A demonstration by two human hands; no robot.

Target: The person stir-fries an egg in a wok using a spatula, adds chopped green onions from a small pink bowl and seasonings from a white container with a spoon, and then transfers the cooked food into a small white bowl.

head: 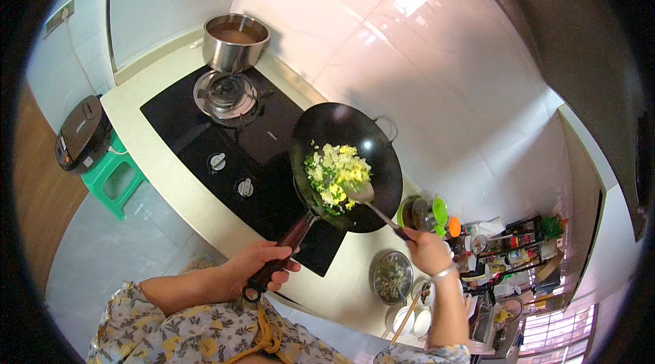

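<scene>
A black wok [381,159] sits tilted over the right side of the gas hob. My left hand [266,267] is closed around its dark wooden handle [294,236]. My right hand [429,251] grips the handle of a metal spatula [364,193], whose blade is in the food inside the wok. That food [332,167] is a mix of white and yellow pieces, probably rice and egg, with chopped greens. The spatula's blade is partly blurred.
A steel pot [230,54] of brownish liquid stands behind the left burner [225,95] of the black hob [189,133]. Right of the wok are a steel bowl [378,279] of food, small white bowls [422,322], chopsticks [405,320] and crowded jars. A rice cooker [84,133] rests on a green stool [123,159].
</scene>
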